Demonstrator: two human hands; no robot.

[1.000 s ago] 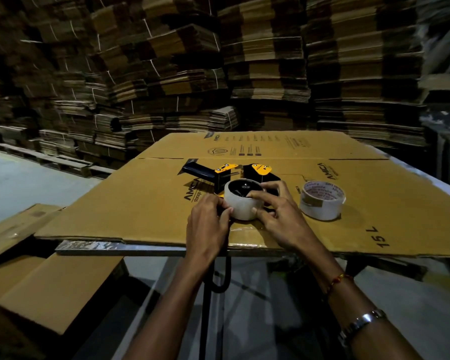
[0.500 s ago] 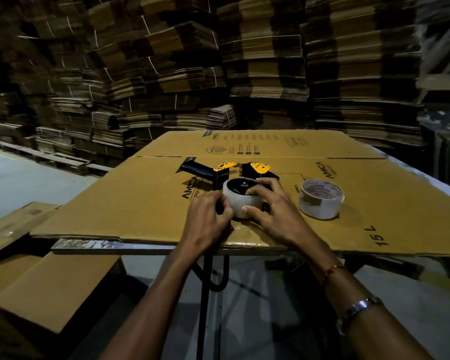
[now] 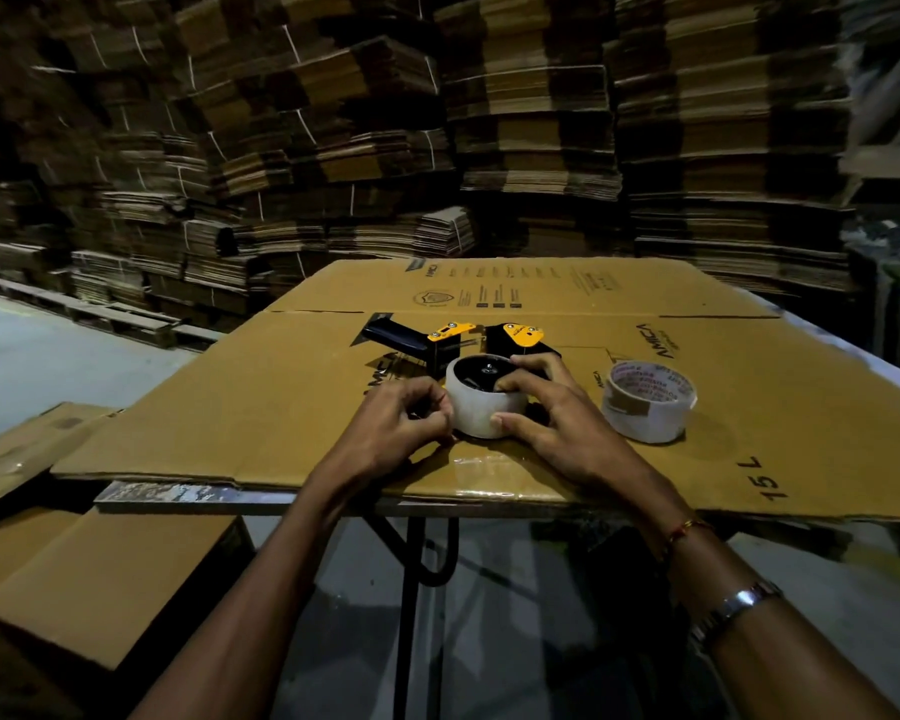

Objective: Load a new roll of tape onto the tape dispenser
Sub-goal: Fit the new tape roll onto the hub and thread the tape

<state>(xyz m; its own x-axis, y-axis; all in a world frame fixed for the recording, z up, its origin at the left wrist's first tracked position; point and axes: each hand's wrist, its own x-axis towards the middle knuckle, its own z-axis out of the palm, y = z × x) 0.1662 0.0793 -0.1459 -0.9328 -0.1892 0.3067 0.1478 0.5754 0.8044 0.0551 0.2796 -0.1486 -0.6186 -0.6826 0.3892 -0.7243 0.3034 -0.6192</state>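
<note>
**Tape roll seated on the dispenser, both hands at its sides**

The tape dispenser (image 3: 458, 345), black with yellow plates, lay on its side on a flattened cardboard carton (image 3: 281, 407) that covered a metal-framed table (image 3: 188, 495). Its dark handle pointed away to the left, and its yellow-capped head lay to the right. The white roll of tape (image 3: 481, 407) sat on the dispenser's near end, flat face up, with the black hub visible through its open centre.

The right hand (image 3: 552, 423) gripped the roll from the right: its fingers (image 3: 515, 379) curled over the top rim into the core, and the thumb pressed against the near outer wall. The left hand (image 3: 396, 428) lay against the roll's left side with its fingers bent inward, fingertips gathered close at the roll's wall; whether they pinched a loose end of tape could not be told from where the view stood. Both wrists rested near the front edge of the carton.

A second roll of tape (image 3: 648, 407), white with red printing inside its core, lay flat on the carton just to the right of the right hand, apart from it. The right wrist carried a red thread band (image 3: 687, 530) and, farther up the arm, a metal watch (image 3: 736, 608).

Behind the table rose tall stacks of bundled flat cardboard (image 3: 531, 122). More flat cardboard sheets (image 3: 84, 574) lay low on the left, beside the table.
</note>
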